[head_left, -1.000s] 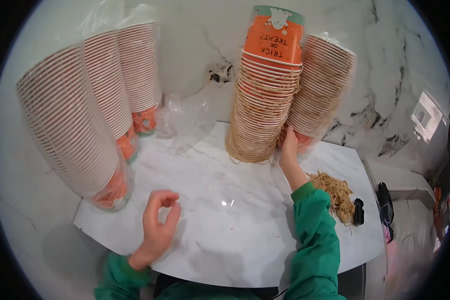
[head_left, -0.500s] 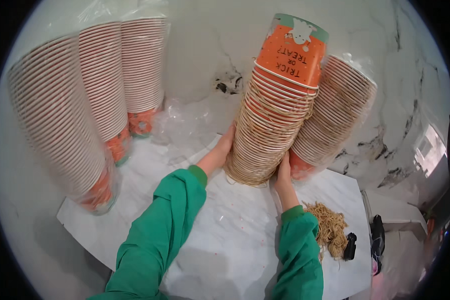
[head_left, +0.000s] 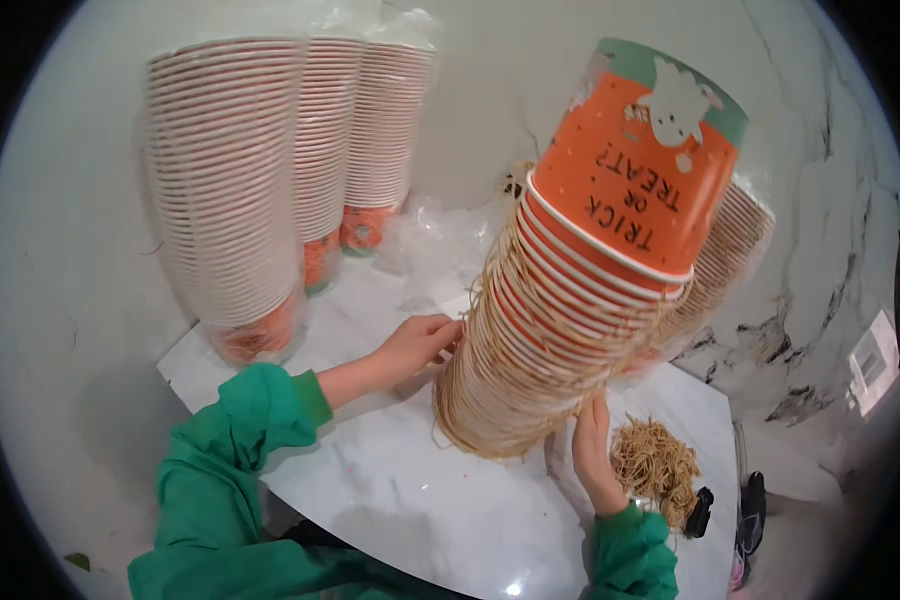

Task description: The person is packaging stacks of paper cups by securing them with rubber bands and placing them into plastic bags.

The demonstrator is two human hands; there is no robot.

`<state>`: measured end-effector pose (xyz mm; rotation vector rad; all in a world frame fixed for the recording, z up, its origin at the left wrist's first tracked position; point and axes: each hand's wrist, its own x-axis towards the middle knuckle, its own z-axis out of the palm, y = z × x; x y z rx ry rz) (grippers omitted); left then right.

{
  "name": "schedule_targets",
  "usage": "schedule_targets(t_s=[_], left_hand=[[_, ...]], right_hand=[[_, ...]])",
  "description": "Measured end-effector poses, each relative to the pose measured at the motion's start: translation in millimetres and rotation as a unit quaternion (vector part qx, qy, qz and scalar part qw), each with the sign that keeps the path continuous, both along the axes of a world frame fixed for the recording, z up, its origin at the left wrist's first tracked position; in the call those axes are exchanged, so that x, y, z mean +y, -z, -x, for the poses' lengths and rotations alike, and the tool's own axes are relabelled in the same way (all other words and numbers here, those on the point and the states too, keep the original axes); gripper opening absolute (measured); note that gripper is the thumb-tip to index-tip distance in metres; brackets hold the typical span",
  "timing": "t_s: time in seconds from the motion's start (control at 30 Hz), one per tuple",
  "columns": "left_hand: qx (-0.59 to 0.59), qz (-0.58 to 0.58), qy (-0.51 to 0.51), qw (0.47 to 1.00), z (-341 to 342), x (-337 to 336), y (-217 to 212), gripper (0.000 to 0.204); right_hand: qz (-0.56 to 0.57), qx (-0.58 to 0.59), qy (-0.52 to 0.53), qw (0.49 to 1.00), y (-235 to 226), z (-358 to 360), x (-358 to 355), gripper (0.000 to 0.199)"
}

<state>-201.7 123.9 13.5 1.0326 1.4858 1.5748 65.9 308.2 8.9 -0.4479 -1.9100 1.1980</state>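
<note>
A tall stack of upside-down orange paper cups (head_left: 640, 170), with white rims and green bases, leans toward me over the table. Thin tan cord-like loops (head_left: 530, 330) wrap around its rims, densest low down. At the stack's lower left side, my left hand (head_left: 420, 345) has its fingers curled with the tips against it. My right hand (head_left: 594, 455) grips the lower right side, its fingers partly hidden by the cups.
Plastic-wrapped cup stacks (head_left: 225, 190) stand at the left; another wrapped stack (head_left: 735, 245) is behind the held one. A tan cord pile (head_left: 655, 462) and a small black object (head_left: 700, 512) lie on the white marbled table (head_left: 390, 480), right side. Crumpled clear plastic (head_left: 435, 250) lies toward the back.
The banded stack has come nearer and tilts more toward me, its base end swinging right. My left hand's fingers have curled in more; both hands remain at its sides. My view has shifted left.
</note>
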Motion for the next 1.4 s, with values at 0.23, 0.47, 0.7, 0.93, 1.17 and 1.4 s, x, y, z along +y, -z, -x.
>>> schedule_targets(t_s=[0.23, 0.47, 0.7, 0.93, 1.17, 1.4], left_hand=[[0.523, 0.003, -0.334, 0.784, 55.7, 10.6, 4.8, 0.061], [0.487, 0.066, -0.369, 0.789, 100.1, 45.4, 45.9, 0.020], [0.362, -0.028, -0.276, 0.890, 17.7, -29.7, -40.2, 0.022], [-0.182, -0.118, -0.147, 0.965, -42.5, -141.6, -74.7, 0.018], [-0.139, -0.108, -0.067, 0.982, -107.9, -173.9, -78.8, 0.021], [0.328, -0.251, -0.210, 0.886, -87.0, -192.3, -81.9, 0.020]], right_hand=[[-0.248, -0.029, 0.051, 0.967, -27.2, -77.3, -71.0, 0.019], [-0.578, -0.032, -0.073, 0.812, -45.6, -65.3, -134.4, 0.024], [-0.583, -0.038, -0.130, 0.802, -50.2, -47.0, -147.2, 0.030], [-0.411, -0.050, -0.100, 0.905, -54.0, -6.9, -176.5, 0.046], [-0.387, 0.019, -0.058, 0.920, -58.8, 36.3, -207.4, 0.052], [0.092, 0.016, -0.166, 0.982, -36.8, -3.2, -179.9, 0.019]])
